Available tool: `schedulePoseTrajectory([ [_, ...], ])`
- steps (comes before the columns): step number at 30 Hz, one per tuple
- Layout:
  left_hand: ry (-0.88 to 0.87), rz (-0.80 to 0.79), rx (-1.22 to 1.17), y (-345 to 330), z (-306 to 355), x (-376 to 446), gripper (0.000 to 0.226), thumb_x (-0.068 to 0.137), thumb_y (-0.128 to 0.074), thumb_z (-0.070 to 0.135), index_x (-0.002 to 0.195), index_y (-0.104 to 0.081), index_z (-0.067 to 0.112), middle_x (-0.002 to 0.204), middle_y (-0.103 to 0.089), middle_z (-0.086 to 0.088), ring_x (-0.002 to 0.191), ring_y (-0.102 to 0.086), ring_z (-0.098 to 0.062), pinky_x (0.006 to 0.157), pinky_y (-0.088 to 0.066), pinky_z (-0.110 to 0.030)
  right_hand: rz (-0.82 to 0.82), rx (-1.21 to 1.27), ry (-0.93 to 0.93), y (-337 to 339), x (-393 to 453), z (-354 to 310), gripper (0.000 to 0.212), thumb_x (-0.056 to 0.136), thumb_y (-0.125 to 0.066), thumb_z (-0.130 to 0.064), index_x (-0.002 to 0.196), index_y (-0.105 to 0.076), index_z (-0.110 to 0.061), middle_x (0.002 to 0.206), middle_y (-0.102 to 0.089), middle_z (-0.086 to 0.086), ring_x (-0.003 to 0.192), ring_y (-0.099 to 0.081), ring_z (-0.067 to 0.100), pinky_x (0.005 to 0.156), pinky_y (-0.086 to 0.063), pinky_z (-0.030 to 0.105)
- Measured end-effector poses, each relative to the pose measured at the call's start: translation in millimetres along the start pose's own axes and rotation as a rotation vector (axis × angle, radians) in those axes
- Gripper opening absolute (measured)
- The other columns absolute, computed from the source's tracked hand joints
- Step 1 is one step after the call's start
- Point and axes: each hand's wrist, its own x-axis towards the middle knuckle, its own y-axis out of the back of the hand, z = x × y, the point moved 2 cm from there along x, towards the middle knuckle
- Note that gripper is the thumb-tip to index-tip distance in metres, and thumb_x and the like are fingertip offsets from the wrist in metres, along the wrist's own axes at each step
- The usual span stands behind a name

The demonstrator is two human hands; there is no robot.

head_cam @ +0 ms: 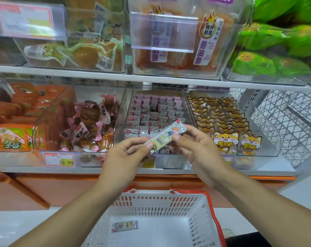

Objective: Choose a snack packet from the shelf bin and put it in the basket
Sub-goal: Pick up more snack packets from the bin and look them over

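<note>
The left hand [126,150] pinches the lower end of a small pale snack packet [166,137] between thumb and curled fingers, while the right hand [195,145] grips its upper end the same way, so the packet spans tilted between them in front of the clear shelf bin [158,111] of matching pink-and-white packets. Directly below the forearms sits a white basket with a red rim [211,207], where a second small packet [124,226] lies flat on the floor of it near the left wall.
</note>
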Motion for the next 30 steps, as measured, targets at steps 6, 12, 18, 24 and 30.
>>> schedulePoseTrajectory([
  [6,-0.36,0.037,0.742,-2.7,6.6,3.0,0.048,0.092,-0.072,0.032,0.138,-0.055,0.034,0.137,-0.054,0.021,0.125,-0.05,0.003,0.11,-0.041,-0.023,0.317,-0.434,0.254,-5.2,29.4,-17.1,0.024,0.094,-0.07,-0.013,0.109,-0.06,-0.03,0.092,-0.075,-0.013,0.089,-0.072,0.005,0.08,-0.058,0.026],
  [12,-0.44,-0.13,1.071,-9.6,-8.9,5.6,0.063,0.094,-0.065,0.045,0.15,-0.04,0.033,0.162,-0.029,0.013,0.151,-0.015,-0.007,0.112,0.004,-0.018,0.345,-0.892,0.307,-19.1,91.7,-16.4,0.022,0.098,-0.063,-0.012,0.094,-0.059,-0.033,0.095,-0.073,0.002,0.078,-0.07,0.022,0.064,-0.058,0.04],
  [18,-0.403,-0.177,1.131,-3.7,-14.0,11.7,0.068,0.093,-0.067,0.047,0.152,-0.036,0.033,0.163,-0.027,0.009,0.155,-0.007,-0.014,0.119,0.0,-0.027,0.261,-1.136,0.327,-23.0,152.3,-16.8,0.037,0.1,-0.056,-0.005,0.134,-0.055,-0.019,0.101,-0.065,-0.002,0.074,-0.059,-0.001,0.045,-0.043,0.008],
  [24,-0.393,-0.193,1.114,-3.3,-12.9,11.9,0.069,0.094,-0.066,0.044,0.154,-0.033,0.032,0.165,-0.023,0.007,0.155,-0.005,-0.014,0.121,-0.001,-0.029,0.091,-1.224,0.313,-23.9,174.4,-3.2,0.036,0.097,-0.061,-0.003,0.127,-0.06,-0.023,0.097,-0.065,-0.01,0.089,-0.068,0.01,0.066,-0.058,0.02],
  [30,-0.371,-0.209,1.104,-3.2,-13.6,11.7,0.066,0.095,-0.066,0.042,0.152,-0.036,0.03,0.166,-0.019,0.006,0.156,0.0,-0.014,0.124,-0.004,-0.033,-0.06,-1.592,0.178,-24.4,183.4,7.0,0.036,0.098,-0.053,-0.001,0.126,-0.068,-0.018,0.141,-0.061,0.011,0.125,-0.06,0.031,0.112,-0.044,0.047],
])
